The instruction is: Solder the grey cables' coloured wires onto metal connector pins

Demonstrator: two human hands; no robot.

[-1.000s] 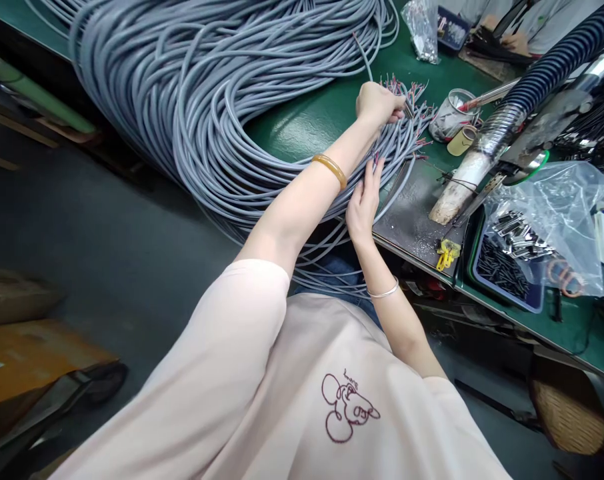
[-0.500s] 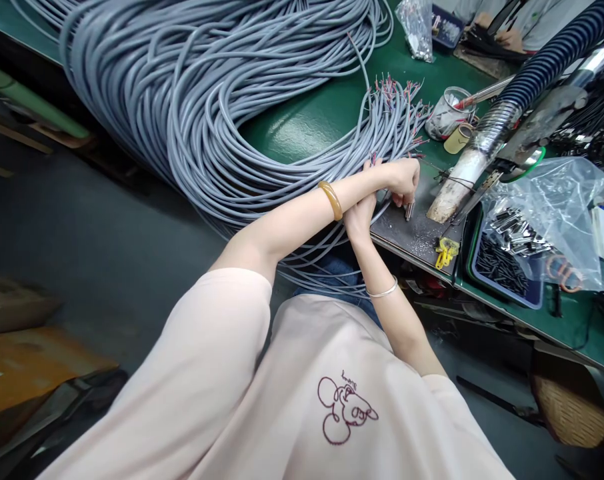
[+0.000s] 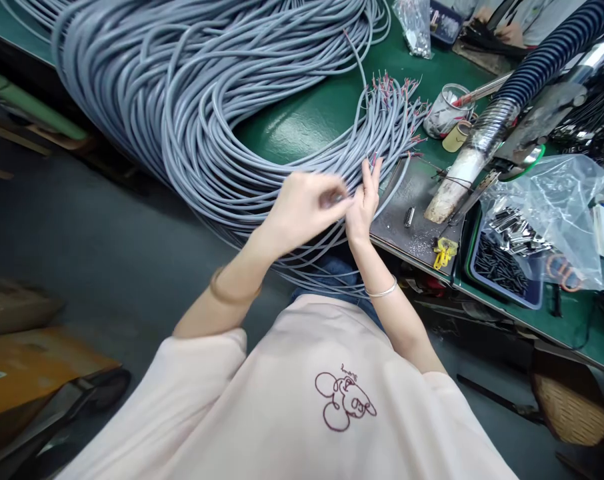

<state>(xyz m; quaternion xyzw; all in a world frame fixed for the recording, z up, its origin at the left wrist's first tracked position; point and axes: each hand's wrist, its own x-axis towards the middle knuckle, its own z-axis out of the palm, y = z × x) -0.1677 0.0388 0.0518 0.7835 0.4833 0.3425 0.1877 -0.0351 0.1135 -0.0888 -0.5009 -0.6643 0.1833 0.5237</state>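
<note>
My left hand (image 3: 309, 208) is slightly blurred, its fingers curled with the tips close to my right thumb. Something small and dark may be inside the curl, but I cannot make it out. My right hand (image 3: 363, 205) is upright at the bundle's edge, two fingers raised, with the reddish wire ends of a gray cable (image 3: 373, 159) at their tips. Behind both hands, the gray cable bundle (image 3: 262, 170) ends in stripped red wires. A small metal connector shell (image 3: 409, 217) lies on the dark work plate (image 3: 389, 230), apart from both hands.
A ribbed hose with a metal nozzle (image 3: 445, 197) slants over the plate. Yellow clips (image 3: 445, 252) lie at its front. To the right stands a bin (image 3: 532, 293) of black and metal parts under a plastic bag (image 3: 577, 200). A plastic cup (image 3: 445, 113) stands behind.
My left hand has drawn back leftward from the plate to my right hand. The metal connector shell that was at its fingers now lies alone. My right hand has hardly moved.
</note>
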